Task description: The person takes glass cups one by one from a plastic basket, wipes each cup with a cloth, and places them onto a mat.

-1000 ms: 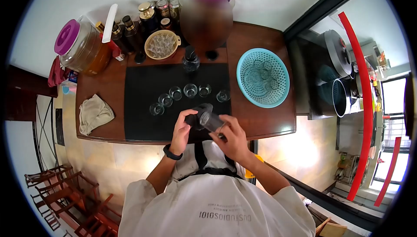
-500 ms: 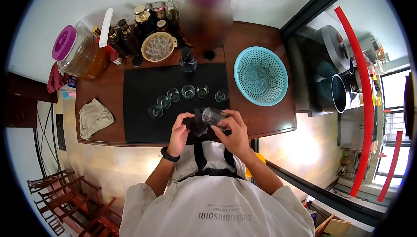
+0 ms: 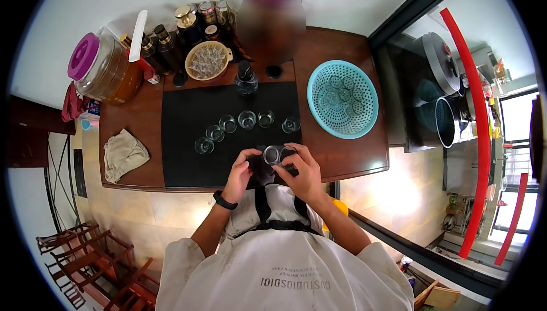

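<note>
My right hand [image 3: 305,175] is closed around a small clear drinking glass [image 3: 272,155], tilted so its round end shows. Just left of it, my left hand [image 3: 238,179] has its fingers curled at a dark cloth [image 3: 261,170] that hangs between the hands. The cloth blends into the black mat [image 3: 182,111], so its outline is unclear. Beyond my hands, several small clear glasses [image 3: 247,119] stand in a curved row on the mat, with one glass [image 3: 291,125] set apart at the right. A dark bottle [image 3: 247,80] stands behind the row.
A blue colander [image 3: 369,126] holding several glasses is at the right. A beige cloth [image 3: 125,156] lies at the left. Along the back are a wrapped-item basket [image 3: 228,56], bottles [image 3: 168,49] and a purple-lidded jar [image 3: 108,74]. The wooden table's front edge [image 3: 359,173] is near my body.
The glass in my right hand has turned, so its round end faces up more. My left hand has shifted slightly and less of the dark cloth shows. The row of glasses has not moved.
</note>
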`<act>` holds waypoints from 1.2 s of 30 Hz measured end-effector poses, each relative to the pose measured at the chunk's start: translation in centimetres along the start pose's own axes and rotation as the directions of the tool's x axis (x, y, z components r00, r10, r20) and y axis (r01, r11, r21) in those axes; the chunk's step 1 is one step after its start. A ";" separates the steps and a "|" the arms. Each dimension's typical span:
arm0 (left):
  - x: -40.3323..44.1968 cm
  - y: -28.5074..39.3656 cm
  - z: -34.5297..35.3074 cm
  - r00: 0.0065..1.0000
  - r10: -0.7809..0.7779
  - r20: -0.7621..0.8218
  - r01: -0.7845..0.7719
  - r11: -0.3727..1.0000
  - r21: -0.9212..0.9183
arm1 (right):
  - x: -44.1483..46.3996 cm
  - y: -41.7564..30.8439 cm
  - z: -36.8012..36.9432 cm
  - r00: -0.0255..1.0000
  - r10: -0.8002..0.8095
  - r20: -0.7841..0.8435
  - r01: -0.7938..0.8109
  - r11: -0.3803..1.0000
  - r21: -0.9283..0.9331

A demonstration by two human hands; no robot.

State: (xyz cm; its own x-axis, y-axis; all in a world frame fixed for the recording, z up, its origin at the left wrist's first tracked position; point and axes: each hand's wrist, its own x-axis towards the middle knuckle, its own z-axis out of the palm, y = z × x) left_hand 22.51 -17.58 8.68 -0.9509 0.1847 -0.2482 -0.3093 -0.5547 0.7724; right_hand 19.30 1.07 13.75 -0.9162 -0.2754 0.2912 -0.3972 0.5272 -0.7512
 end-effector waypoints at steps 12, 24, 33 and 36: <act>-0.5 -0.2 -1.7 1.000 -0.025 0.002 0.025 0.975 -0.222 | -0.7 6.1 2.2 0.973 0.230 0.004 -0.227 0.964 -0.139; -0.8 -1.1 -1.2 0.999 -0.044 -0.020 0.040 0.988 -0.151 | -0.2 11.1 6.5 0.981 0.119 0.155 -0.068 0.952 -0.298; -0.8 -0.8 -1.2 0.999 -0.031 -0.028 0.026 0.986 -0.167 | 2.8 10.1 6.3 0.979 0.015 0.202 0.069 0.914 -0.401; -0.8 -0.8 -1.4 0.999 -0.032 -0.015 0.029 0.986 -0.163 | 3.8 10.5 6.3 0.981 -0.041 0.192 0.120 0.899 -0.421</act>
State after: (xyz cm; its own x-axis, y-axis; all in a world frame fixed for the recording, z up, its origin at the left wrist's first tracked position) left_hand 23.52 -18.43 7.40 -0.9407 0.1903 -0.2809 -0.3332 -0.6738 0.6595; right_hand 11.96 0.48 3.25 -0.8717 -0.4461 0.2029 -0.4898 0.7792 -0.3911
